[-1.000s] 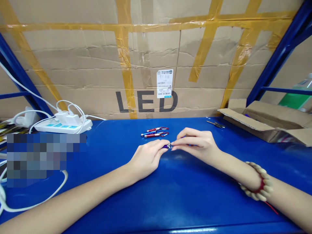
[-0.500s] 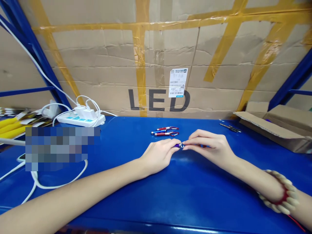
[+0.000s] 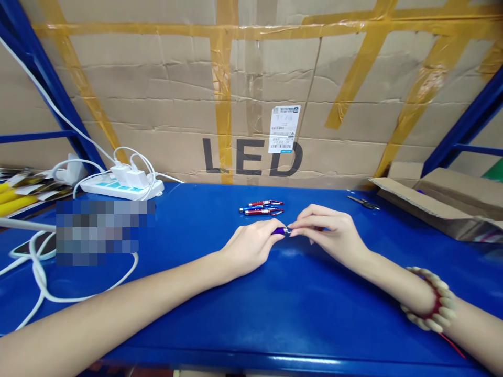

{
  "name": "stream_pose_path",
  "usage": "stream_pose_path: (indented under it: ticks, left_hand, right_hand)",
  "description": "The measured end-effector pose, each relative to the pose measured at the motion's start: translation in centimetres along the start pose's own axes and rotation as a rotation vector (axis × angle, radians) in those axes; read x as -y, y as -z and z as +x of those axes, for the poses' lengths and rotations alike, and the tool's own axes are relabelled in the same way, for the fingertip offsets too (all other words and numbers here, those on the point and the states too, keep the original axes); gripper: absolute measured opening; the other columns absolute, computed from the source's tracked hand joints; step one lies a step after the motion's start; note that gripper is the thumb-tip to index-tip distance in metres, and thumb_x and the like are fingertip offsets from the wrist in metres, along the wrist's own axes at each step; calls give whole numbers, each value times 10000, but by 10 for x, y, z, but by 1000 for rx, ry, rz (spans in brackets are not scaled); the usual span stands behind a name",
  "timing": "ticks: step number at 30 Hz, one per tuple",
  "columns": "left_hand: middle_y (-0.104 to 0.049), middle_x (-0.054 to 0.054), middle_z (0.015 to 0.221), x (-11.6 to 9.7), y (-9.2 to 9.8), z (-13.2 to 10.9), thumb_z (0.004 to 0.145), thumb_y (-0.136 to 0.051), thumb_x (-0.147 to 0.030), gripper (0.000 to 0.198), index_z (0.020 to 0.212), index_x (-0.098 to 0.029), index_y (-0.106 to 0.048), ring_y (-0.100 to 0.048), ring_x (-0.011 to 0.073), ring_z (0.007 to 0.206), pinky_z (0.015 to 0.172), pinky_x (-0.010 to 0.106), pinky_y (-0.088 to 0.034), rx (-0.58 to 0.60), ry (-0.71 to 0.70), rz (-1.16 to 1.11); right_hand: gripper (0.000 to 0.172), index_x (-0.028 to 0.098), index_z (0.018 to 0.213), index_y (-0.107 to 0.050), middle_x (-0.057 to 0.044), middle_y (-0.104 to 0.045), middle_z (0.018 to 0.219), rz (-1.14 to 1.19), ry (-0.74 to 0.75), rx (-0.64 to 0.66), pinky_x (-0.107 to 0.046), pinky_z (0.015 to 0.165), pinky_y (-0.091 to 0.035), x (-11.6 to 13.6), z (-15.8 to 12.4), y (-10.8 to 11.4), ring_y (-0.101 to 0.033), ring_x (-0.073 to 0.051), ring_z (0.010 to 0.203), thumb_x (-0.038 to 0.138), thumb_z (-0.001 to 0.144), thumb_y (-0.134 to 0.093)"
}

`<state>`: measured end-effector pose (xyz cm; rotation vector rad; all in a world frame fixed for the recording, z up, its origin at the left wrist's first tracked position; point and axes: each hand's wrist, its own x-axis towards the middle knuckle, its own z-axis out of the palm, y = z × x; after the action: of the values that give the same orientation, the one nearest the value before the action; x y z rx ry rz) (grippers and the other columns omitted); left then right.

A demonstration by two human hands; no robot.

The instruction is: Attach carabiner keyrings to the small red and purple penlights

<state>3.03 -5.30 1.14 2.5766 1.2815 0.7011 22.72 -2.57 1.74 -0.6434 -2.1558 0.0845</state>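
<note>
A taped cardboard sheet (image 3: pixel 157 104) behind the blue bench (image 3: pixel 275 303) is printed "LED"; its white barcode label (image 3: pixel 284 129) cannot be read. The left hand (image 3: pixel 251 248) and right hand (image 3: pixel 334 235) are pinched on a small purple, silver-tipped keychain torch (image 3: pixel 280 230), held low over the bench's middle.

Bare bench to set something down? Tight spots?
Bare: blue bench at the near edge, this side of left hand and right hand, and between power strip and small torches. Tight: white cable at left, open carton at right, purple torch pinched by both hands mid-bench.
</note>
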Motion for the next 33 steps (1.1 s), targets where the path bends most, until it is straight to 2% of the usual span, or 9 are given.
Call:
stream_pose_path:
  ticks: [6,12,17,24,28,30,33]
  left_hand:
    - [-642,15,1065,2,-2,0,910,-382,-295,130,976,-224,-469,-627,195,943,750,296,-486,42,36,-82]
    - [-639,35,1062,3,-1,-2,907,-376,-279,86,921,-217,-435,-628,192,927,733,298,-488,90,-40,-95]
    - [-646,37,1027,4,-1,-4,906,-376,-252,74,896,-211,-436,-630,179,912,730,277,-481,71,-102,-76]
    - [-645,21,957,7,-3,-4,911,-372,-250,103,915,-211,-467,-630,155,861,707,239,-469,35,-148,-45]
    - [-644,17,940,7,-4,-4,910,-374,-240,117,914,-210,-487,-625,146,856,710,227,-463,20,-160,-30]
    - [-646,16,925,7,-4,-4,911,-372,-240,126,902,-209,-494,-627,146,847,700,224,-464,-2,-157,-19]
    - [-651,17,915,8,-5,-3,911,-368,-239,141,895,-208,-505,-631,152,849,701,230,-471,-39,-161,-3]
  right_hand:
    - [199,202,704,-718,-22,-642,715,52,-140,60,-223,504,-429,0,-2,-3,-541,-91,533,367,773,-631]
    - [264,203,666,-709,-21,-644,713,99,-241,141,-223,498,-406,2,-3,-2,-538,-94,535,436,757,-625]
    - [255,199,677,-696,-19,-640,709,107,-244,187,-222,538,-417,3,-2,0,-580,-114,610,421,773,-614]
    - [292,175,701,-647,-19,-627,676,48,-100,359,-212,561,-414,4,-2,3,-555,-97,558,322,885,-473]
    - [300,176,678,-619,-10,-618,630,47,-71,386,-208,584,-423,7,0,2,-553,-99,557,290,897,-447]
    - [316,174,644,-600,-8,-611,609,78,-96,376,-207,588,-432,10,0,1,-554,-98,552,294,894,-446]
    - [348,165,613,-567,3,-582,578,189,-253,402,-193,497,-429,13,0,-2,-510,-74,436,324,891,-430]
